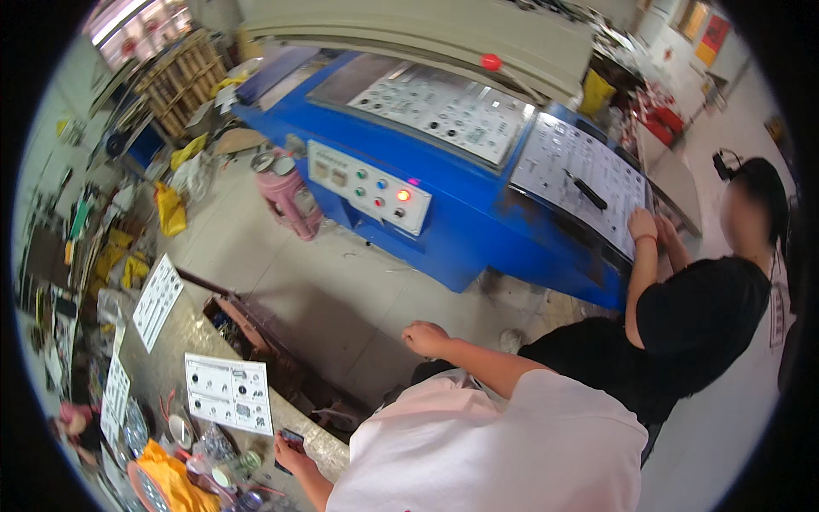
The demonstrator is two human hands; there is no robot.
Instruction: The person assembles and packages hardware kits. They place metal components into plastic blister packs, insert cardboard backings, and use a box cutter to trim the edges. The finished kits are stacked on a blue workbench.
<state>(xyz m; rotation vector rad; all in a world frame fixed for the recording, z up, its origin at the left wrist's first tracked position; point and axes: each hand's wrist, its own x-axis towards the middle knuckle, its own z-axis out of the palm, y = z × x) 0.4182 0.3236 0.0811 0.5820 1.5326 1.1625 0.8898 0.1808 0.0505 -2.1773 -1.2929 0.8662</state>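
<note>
At lower left, a flat white printed sheet (228, 394) lies on the mottled, worn tabletop (194, 328); beside it, the left grip (294, 461) is clamped on a slim, dark rectangular object (292, 440). Farther right, the right grip (424, 338) curls, fingers together, above smooth floor tiles (281, 243).

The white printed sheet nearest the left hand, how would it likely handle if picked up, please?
The sheet looks thin, so it is probably light for its size. Its straight edges suggest some stiffness, though it may flex. Lying flat on the table, it seems more apt to slide than tip.
</note>
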